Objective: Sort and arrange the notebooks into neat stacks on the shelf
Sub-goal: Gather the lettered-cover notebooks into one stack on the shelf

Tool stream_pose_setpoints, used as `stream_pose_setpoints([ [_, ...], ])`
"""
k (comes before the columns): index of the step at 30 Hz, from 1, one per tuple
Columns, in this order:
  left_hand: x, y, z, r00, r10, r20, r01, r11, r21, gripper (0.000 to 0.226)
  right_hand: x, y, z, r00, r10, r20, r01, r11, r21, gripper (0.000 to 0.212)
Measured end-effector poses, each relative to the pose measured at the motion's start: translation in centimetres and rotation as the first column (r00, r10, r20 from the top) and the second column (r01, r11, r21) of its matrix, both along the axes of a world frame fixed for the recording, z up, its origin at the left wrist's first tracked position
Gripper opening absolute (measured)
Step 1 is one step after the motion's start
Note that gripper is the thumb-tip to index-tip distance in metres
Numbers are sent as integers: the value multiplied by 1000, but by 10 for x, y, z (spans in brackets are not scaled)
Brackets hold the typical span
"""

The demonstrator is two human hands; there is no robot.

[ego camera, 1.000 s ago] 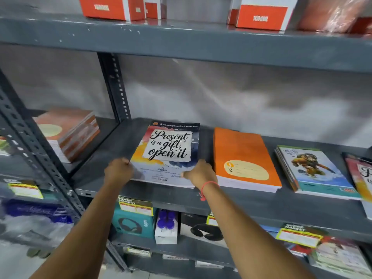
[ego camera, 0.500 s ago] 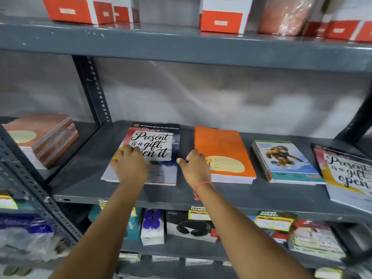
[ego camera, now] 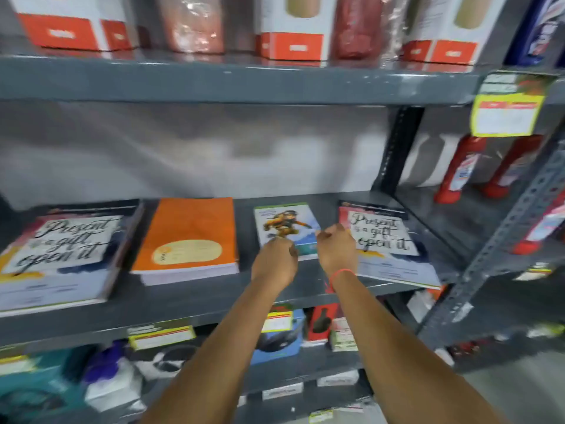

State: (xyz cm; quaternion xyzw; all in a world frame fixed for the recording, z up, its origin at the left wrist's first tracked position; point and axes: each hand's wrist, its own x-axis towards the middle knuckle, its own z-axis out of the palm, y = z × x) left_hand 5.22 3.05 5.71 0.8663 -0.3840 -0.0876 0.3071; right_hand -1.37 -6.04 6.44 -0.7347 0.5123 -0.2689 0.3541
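Observation:
Four piles of notebooks lie on the grey middle shelf (ego camera: pixel 214 296). From the left they are a "Present is a gift, open it" stack (ego camera: pixel 65 255), an orange stack (ego camera: pixel 191 237), a cartoon-cover stack (ego camera: pixel 286 221) and a second "Present is a gift" notebook (ego camera: pixel 386 243), which is skewed and overhangs the front edge. My left hand (ego camera: pixel 275 261) covers the cartoon stack's front left corner with its fingers curled. My right hand (ego camera: pixel 336 249), a red thread on its wrist, has curled fingers at that stack's right edge. Motion blur hides whether either hand grips it.
The upper shelf (ego camera: pixel 244 81) carries orange-and-white boxes (ego camera: pixel 293 29) and wrapped rolls. A perforated upright (ego camera: pixel 397 148) bounds the bay on the right, with red bottles (ego camera: pixel 458 169) beyond it. The lower shelf holds boxed goods and yellow price tags (ego camera: pixel 162 335).
Both hands left the left "Present is a gift" stack and moved right, past the orange stack, to the cartoon-cover stack. The view swung right with them.

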Motion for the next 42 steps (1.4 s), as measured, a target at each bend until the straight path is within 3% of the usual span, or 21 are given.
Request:
stream_pose_setpoints([
  [4, -58, -68, -17, 991, -48, -121, 60, 993, 98, 28, -77, -70, -11, 989, -126, -77, 127, 992, 12, 29],
  [11, -100, -119, -41, 996, 16, -93, 3, 980, 201, 27, -149, -129, -41, 953, -225, -203, 243, 967, 70, 40],
  [14, -96, -129, -44, 981, 135, -138, -106, 974, 202, 32, -158, -142, -52, 959, -231, -166, 258, 952, 167, 43],
  [20, -85, -144, -46, 899, 329, -289, -274, 938, 213, 37, -166, -158, -63, 949, -299, -103, 316, 898, 306, 29],
  [24, -85, -147, -49, 841, 364, -399, -328, 931, 158, 30, -170, -169, -63, 958, -283, -57, 279, 856, 436, 24],
  [28, -82, -146, -46, 767, 331, -550, -369, 928, 44, 13, -177, -173, -58, 941, -338, -5, 292, 805, 517, 2],
  [34, -85, -142, -25, 829, 245, -503, -316, 947, -61, 25, -178, -165, -40, 948, -318, -21, 298, 861, 413, 5],
  [36, -80, -133, -16, 839, 252, -482, -325, 943, -74, 33, -173, -160, -35, 969, -248, -9, 230, 885, 405, 17],
  [42, -37, -75, 13, 863, 259, -433, -372, 907, -198, 29, -119, -121, -8, 940, -300, 161, 220, 896, 385, 22],
])
